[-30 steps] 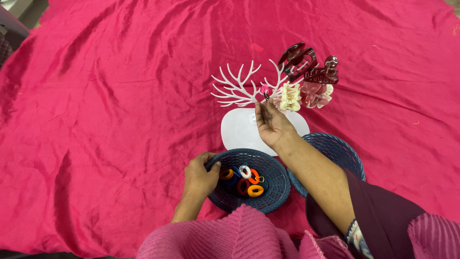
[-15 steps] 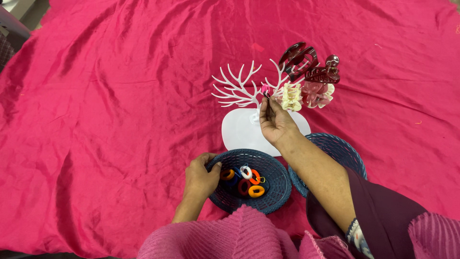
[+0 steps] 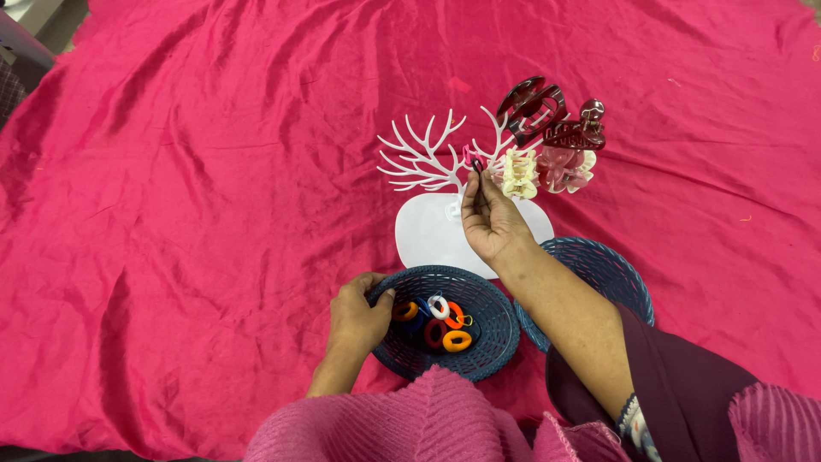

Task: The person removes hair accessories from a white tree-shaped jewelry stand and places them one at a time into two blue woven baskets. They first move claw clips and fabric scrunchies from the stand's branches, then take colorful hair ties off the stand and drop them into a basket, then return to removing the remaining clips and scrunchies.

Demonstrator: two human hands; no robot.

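Head view: a small dark clip is pinched in the right hand's closed fingertips just below a white branch stand, which could be tipped if pushed, while the left hand is curled on the blue basket's rim.

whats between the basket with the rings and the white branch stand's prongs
In the head view, the white tree-shaped stand's flat oval base lies between the dark blue woven basket and prongs.

Right hand raised, fingertips pinched; left hand curled.

We see a small pink-and-black hair clip pinched upright at a branch of the white tree-shaped stand; the blue woven basket of coloured rings sits just before that stand.
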